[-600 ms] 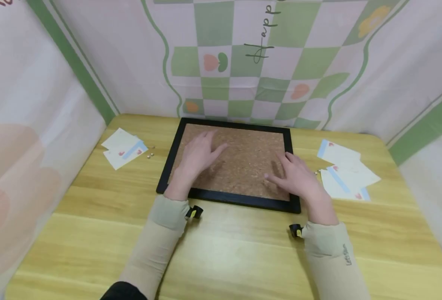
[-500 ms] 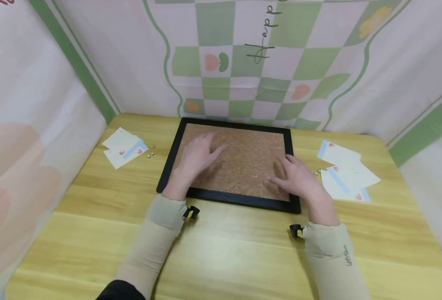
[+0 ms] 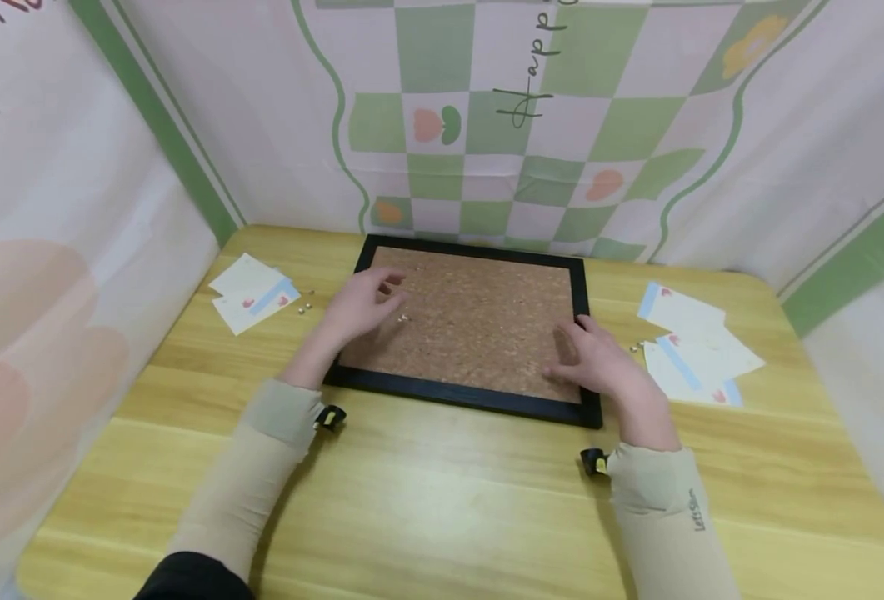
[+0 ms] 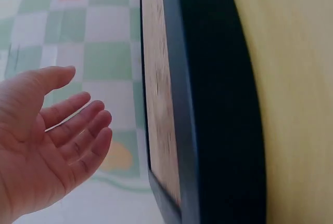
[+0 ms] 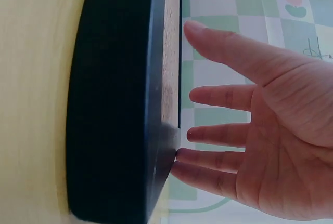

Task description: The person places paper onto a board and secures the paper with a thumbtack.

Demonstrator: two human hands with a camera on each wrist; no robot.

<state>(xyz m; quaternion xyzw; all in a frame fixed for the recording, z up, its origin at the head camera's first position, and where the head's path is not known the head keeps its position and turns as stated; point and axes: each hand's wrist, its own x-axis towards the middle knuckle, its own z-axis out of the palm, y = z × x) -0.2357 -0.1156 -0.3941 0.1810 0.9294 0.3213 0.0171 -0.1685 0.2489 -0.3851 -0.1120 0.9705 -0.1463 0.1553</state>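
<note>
A cork board (image 3: pixel 479 325) in a black frame (image 3: pixel 449 392) lies flat on the table. My left hand (image 3: pixel 359 304) hovers over its left side with loosely bent fingers; in the left wrist view the palm (image 4: pixel 36 156) shows with nothing in it. At the right side of the frame is my right hand (image 3: pixel 599 358), its fingers fairly straight and spread. In the right wrist view the lower fingertips (image 5: pixel 179 167) of that hand meet or nearly meet the black edge. Small shiny bits (image 3: pixel 402 317) show on the cork near my left thumb.
White cards (image 3: pixel 250 287) with blue and red marks lie at the left, beside small metallic pieces (image 3: pixel 304 308). More such cards (image 3: pixel 704 350) are at the right, with similar pieces (image 3: pixel 636 347) near them. A patterned curtain (image 3: pixel 501 125) hangs behind the wooden table (image 3: pixel 442 500).
My left hand has moved left from over the cork toward the frame's left edge, uncovering the small shiny bits. My right hand has barely moved.
</note>
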